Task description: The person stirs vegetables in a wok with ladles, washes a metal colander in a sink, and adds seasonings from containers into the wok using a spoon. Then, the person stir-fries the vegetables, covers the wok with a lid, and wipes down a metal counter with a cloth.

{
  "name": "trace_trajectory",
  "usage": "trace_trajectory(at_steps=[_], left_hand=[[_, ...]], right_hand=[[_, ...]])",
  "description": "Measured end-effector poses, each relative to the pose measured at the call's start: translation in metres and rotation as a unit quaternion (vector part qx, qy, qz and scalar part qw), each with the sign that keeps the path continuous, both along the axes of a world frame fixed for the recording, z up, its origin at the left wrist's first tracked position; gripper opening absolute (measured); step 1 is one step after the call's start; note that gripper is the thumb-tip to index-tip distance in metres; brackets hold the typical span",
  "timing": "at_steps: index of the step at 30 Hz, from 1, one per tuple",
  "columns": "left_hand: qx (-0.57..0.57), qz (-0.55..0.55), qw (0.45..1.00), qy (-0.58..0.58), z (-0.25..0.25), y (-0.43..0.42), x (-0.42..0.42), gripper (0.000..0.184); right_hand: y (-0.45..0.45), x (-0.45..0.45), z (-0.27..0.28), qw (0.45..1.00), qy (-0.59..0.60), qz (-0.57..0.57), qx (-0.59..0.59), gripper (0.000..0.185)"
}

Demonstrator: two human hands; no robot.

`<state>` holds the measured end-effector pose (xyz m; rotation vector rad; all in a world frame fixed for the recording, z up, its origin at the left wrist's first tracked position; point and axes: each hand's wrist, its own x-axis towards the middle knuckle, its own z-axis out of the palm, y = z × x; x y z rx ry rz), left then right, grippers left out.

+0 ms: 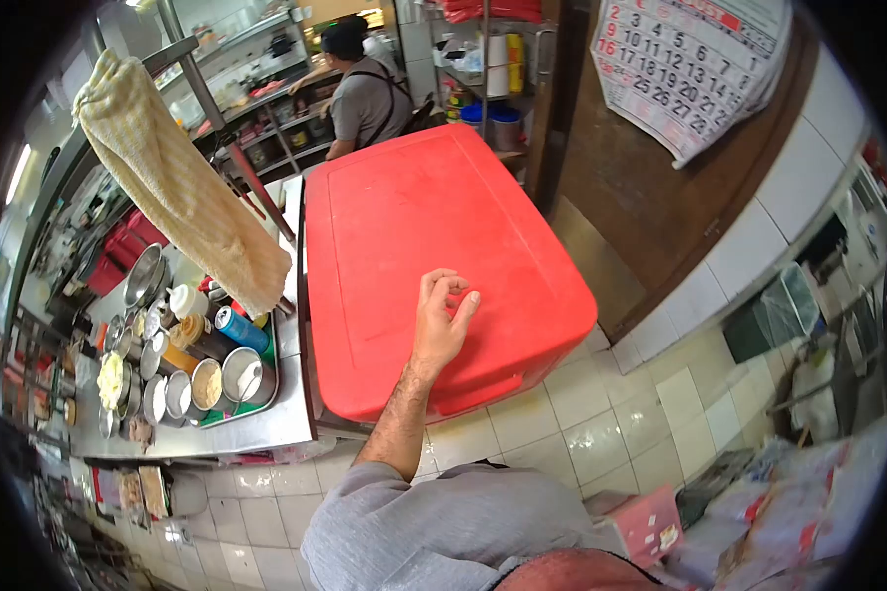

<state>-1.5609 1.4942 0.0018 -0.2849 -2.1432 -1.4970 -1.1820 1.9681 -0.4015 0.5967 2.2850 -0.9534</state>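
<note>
My left hand (445,320) is over the front part of a large red box lid (404,227), palm down. Its fingers are loosely curled, with the thumb apart and nothing between them. Whether the fingertips touch the lid I cannot tell. The box looks like a big cooler, and its lid is closed. Only the left arm shows, in a grey sleeve; my right hand is out of view.
Left of the box, a steel counter (291,419) bears metal bowls, squeeze bottles and a blue can (240,329). A yellowish towel (177,182) hangs above. A co-worker (370,103) stands at the back. A calendar (695,74) hangs on the brown door.
</note>
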Motion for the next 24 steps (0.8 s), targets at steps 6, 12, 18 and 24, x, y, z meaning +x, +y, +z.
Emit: trace_trajectory(at_steps=[6, 12, 18, 24], left_hand=[[-0.306, 0.15, 0.937, -0.076, -0.007, 0.021, -0.025, 0.033], [-0.34, 0.257, 0.88, -0.207, -0.001, 0.057, -0.054, 0.045], [-0.401, 0.381, 0.772, -0.314, 0.008, 0.095, -0.093, 0.052], [-0.393, 0.375, 0.699, -0.465, 0.023, 0.1, -0.143, 0.065]], right_hand=[[0.114, -0.101, -0.046, 0.986, 0.034, 0.16, 0.018, 0.023], [0.207, -0.341, -0.045, 0.978, 0.055, 0.201, 0.031, 0.021], [0.192, -0.586, 0.095, 0.935, 0.314, 0.164, 0.028, 0.021], [0.11, -0.701, 0.146, 0.925, 0.266, 0.25, -0.106, 0.028]])
